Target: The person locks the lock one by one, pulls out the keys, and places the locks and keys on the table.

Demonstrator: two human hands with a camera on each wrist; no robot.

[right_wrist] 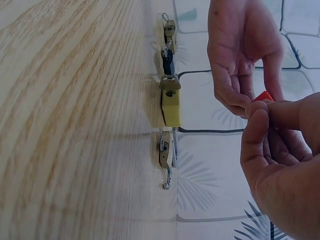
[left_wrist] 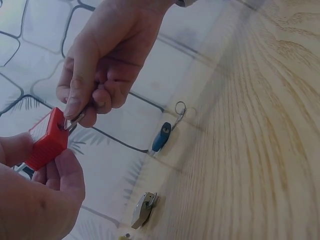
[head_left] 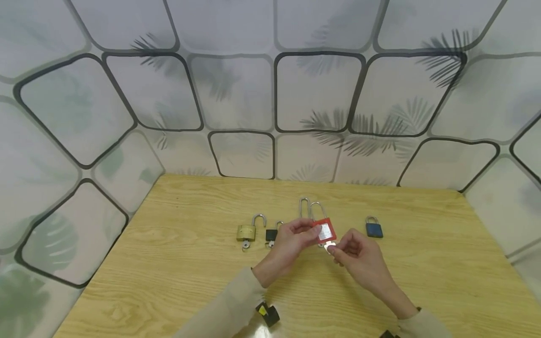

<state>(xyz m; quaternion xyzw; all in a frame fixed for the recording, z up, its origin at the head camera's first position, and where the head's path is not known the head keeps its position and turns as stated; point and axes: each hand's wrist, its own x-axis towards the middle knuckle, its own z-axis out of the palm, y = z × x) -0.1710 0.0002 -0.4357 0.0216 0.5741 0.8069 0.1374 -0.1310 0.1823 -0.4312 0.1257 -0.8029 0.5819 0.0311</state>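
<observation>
My left hand [head_left: 291,239] holds a red padlock [head_left: 330,225] by its body, thumb on the pale label and fingers behind. A thin metal shackle rises from the lock's far side in the head view. With thumb and forefinger, my right hand [head_left: 361,258] pinches a small silver key [head_left: 329,245] at the lock's near end. In the left wrist view the key [left_wrist: 75,121] meets the keyhole face of the red padlock [left_wrist: 54,140], which is held above the table. From the right wrist view, fingers hide most of the red padlock [right_wrist: 264,96].
On the wooden table [head_left: 169,253] stand a brass padlock [head_left: 246,233] with raised shackle, a black padlock [head_left: 271,235] and a blue padlock [head_left: 374,230] on the right. A yellow padlock [right_wrist: 171,110] with its key and a silvery padlock [right_wrist: 165,150] show in the right wrist view. Patterned cloth [head_left: 236,94] forms the back.
</observation>
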